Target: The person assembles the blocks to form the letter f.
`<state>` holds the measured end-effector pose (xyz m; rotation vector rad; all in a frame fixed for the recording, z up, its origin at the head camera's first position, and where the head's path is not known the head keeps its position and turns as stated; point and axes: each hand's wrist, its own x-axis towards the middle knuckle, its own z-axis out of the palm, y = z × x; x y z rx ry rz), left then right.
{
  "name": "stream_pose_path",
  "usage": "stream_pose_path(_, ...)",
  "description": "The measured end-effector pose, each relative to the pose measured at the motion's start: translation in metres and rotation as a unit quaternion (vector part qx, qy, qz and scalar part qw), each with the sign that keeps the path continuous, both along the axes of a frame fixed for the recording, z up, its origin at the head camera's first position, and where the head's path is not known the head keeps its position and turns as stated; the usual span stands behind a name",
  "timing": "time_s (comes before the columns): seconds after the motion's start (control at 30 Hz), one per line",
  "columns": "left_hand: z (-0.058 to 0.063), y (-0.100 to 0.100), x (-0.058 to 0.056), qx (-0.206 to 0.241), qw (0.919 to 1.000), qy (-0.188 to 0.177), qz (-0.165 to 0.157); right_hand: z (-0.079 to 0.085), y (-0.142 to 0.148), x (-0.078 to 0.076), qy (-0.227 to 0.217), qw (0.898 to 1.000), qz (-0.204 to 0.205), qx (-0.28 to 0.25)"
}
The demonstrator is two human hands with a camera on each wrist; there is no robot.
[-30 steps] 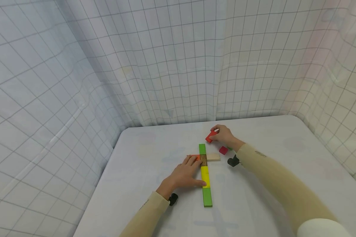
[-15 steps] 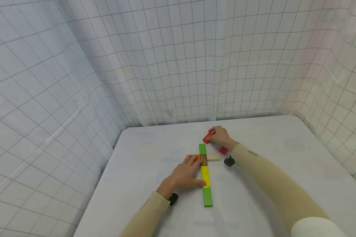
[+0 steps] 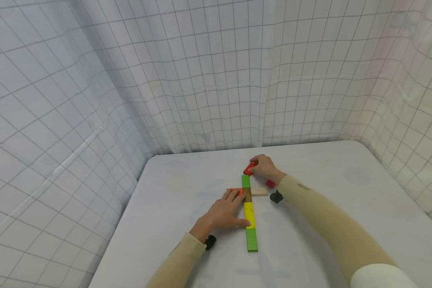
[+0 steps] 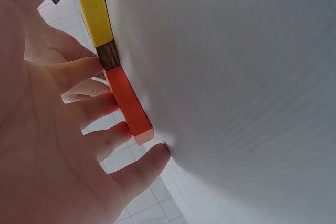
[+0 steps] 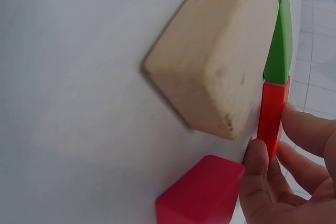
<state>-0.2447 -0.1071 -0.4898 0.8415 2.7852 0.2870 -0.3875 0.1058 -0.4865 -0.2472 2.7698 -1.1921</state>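
My right hand (image 3: 265, 166) pinches a red block (image 5: 272, 114) between thumb and fingers, right at the far end of a green block (image 5: 281, 40). That green block heads a line of wooden blocks: a dark brown one (image 3: 247, 195), a yellow one (image 3: 249, 212) and a nearer green one (image 3: 251, 240). Branching off left of the brown block is an orange block (image 4: 128, 103); a pale wood block (image 3: 259, 191) branches off right. My left hand (image 3: 223, 212) lies with spread fingers over this line, fingertips on the orange block and thumb on the yellow one.
A loose crimson block (image 5: 202, 192) lies on the white table (image 3: 187, 176) near my right wrist, beyond the pale wood block. White grid-patterned curtains (image 3: 216, 80) stand behind the table and at both sides.
My right hand has moved left and slightly nearer, bringing the red block to the far green block's end. The crimson block has turned slightly. My left hand has stayed still.
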Motion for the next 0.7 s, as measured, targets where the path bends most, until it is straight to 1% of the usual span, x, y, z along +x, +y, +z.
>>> stream_pose_path(0.2, 0.0016, 0.0002, 0.0006, 0.002, 1.0000, -0.001, 0.001, 0.0013, -0.0019, 0.0008, 0.005, 1.000, 0.006, 0.000)
stream_pose_path(0.7, 0.0003, 0.0001, 0.0009, 0.007, 1.0000, -0.004, 0.001, -0.0030, -0.0015, -0.0024, 0.001, 1.000, 0.008, -0.005)
